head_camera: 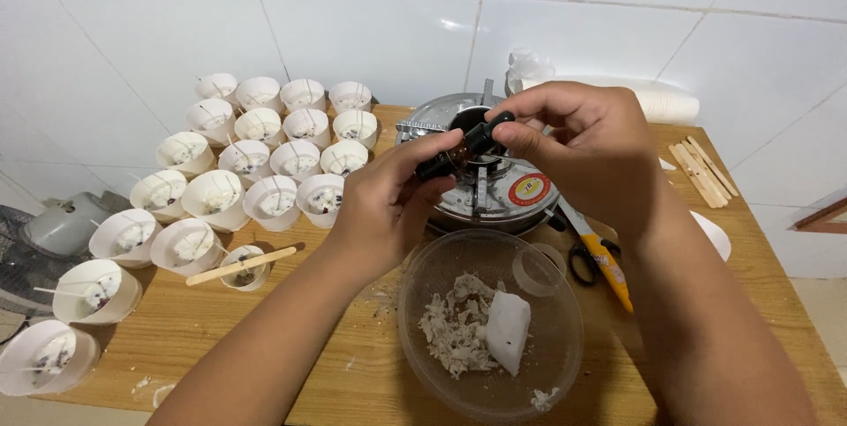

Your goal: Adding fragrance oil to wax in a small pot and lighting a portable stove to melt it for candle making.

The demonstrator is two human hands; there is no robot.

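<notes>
Hands pinch a small dark bottle [460, 151]: left hand [384, 205] grips its body, right hand [578, 139] its black cap (likely unscrewing), needing a twist.

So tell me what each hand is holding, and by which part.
Left hand holds a small dark dropper bottle by its body; right hand pinches its black cap with thumb and fingertips.

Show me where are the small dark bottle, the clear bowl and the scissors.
small dark bottle [457, 154], head view, on its brown glass body between the hands.
clear bowl [565, 338], head view, on its bare right wall.
scissors [602, 258], head view, on the yellow handle.
</notes>
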